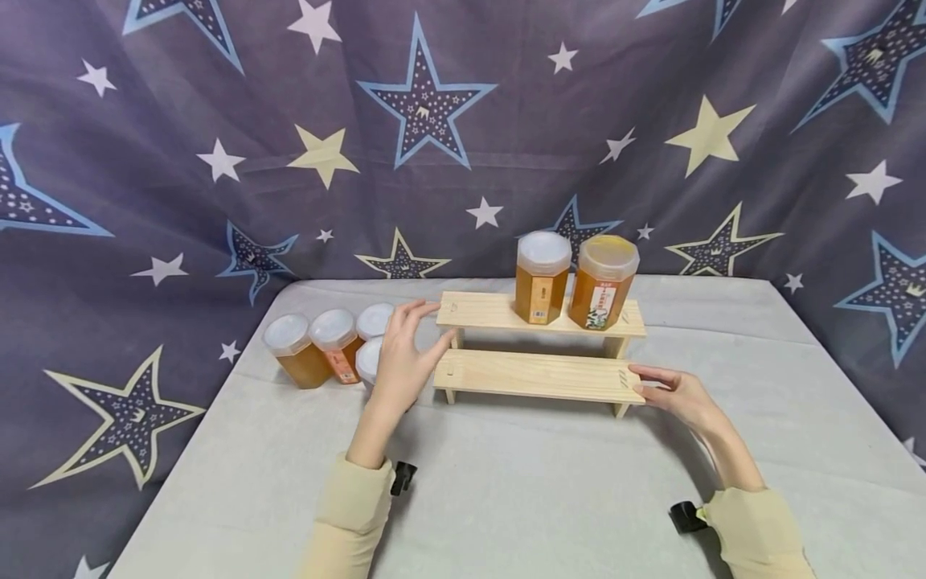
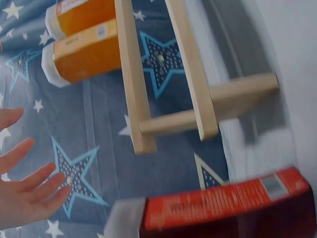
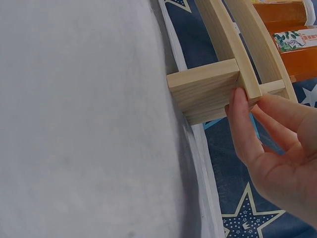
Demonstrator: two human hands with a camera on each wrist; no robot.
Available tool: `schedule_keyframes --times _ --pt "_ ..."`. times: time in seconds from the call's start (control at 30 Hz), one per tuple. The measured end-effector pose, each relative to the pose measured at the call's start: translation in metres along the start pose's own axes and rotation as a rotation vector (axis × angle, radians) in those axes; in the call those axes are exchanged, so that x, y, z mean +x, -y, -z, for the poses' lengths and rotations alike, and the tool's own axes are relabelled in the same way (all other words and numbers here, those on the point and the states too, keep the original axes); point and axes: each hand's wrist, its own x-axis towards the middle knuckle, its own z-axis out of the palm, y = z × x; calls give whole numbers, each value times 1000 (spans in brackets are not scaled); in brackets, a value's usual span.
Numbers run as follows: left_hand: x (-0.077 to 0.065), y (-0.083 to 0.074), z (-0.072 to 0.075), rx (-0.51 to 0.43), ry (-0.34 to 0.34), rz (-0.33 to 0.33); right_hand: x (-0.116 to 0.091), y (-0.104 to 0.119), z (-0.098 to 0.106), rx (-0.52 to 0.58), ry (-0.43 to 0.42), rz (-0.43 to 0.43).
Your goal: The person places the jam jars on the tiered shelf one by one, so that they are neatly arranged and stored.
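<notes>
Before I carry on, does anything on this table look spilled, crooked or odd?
Nothing looks spilled or toppled. Only the right-hand jar on the upper shelf stands out: its lid looks yellowish, the others white.

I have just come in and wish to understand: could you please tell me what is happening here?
A person is handling a two-tier wooden rack. The right hand pinches the right end of its lower shelf, while the left hand is spread open beside the left end. Two amber jars stand on the upper shelf; four more jars stand on the table, to the left.
</notes>
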Motion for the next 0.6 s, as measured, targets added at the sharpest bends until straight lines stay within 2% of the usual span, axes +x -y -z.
schedule_keyframes --times 0.3,0.6 --pt "-11 21 21 117 6 59 -1 1 1 -46 -10 -22" --pt "-22 39 29 203 35 97 -1 0 2 -41 -7 -29"
